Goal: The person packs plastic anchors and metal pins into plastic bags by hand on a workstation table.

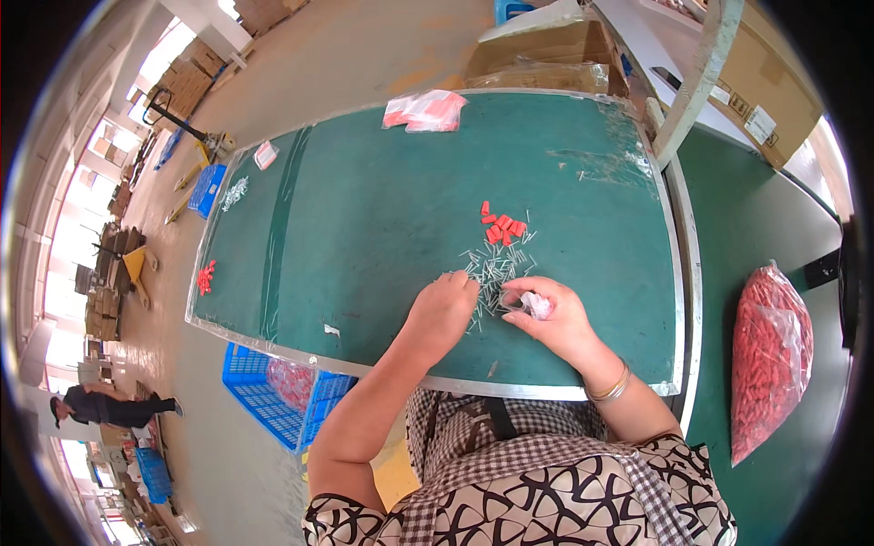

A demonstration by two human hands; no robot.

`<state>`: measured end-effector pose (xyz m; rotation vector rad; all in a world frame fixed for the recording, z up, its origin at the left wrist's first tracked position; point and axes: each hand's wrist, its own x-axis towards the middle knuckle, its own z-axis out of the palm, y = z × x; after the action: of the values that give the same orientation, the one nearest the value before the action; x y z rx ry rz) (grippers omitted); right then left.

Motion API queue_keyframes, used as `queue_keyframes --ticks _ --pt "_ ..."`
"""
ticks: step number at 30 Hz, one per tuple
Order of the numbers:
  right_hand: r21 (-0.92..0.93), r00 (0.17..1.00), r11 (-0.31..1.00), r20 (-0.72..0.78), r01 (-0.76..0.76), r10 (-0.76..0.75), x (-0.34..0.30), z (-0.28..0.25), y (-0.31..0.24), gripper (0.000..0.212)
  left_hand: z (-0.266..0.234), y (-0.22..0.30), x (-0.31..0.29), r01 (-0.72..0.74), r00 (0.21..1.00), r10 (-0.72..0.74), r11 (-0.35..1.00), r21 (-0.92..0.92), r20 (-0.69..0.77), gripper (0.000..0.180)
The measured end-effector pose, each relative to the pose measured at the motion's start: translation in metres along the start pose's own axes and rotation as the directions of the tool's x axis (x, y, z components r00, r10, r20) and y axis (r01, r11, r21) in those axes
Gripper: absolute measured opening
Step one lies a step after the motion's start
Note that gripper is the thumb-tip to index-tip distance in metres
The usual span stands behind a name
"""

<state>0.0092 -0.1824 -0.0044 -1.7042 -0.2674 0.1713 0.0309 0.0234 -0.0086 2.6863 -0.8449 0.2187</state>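
A loose heap of thin silver screws or pins (496, 267) lies on the green tabletop in front of me. Just beyond it sits a cluster of short red plastic pieces (503, 227). My left hand (444, 309) is at the heap's left edge, fingers curled together and pointing down; whatever they pinch is hidden. On the heap's right side, my right hand (557, 314) is closed around a small clear plastic bag (535, 305), held between thumb and fingers. The bag's contents are too small to tell.
Flat bags (426, 111) lie at the table's far edge. Small piles of red pieces (206, 277) and silver bits (235, 194) sit far left. A blue crate (264, 391) stands below the front edge; a big bag of red pieces (772, 359) lies at right.
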Motion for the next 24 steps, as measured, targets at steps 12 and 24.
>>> queue_keyframes --ticks 12,24 --pt "0.028 1.0 1.0 -0.007 -0.008 0.008 0.001 -0.002 -0.001 0.035 -0.007 0.001 0.014 0.073 0.992 -0.072 0.997 -0.004 0.108 0.007" --pt "-0.012 1.0 1.0 -0.013 0.013 -0.013 -0.002 -0.003 -0.002 0.035 -0.02 0.008 0.015 0.44 0.868 -0.479 0.626 -0.644 0.128 0.01"
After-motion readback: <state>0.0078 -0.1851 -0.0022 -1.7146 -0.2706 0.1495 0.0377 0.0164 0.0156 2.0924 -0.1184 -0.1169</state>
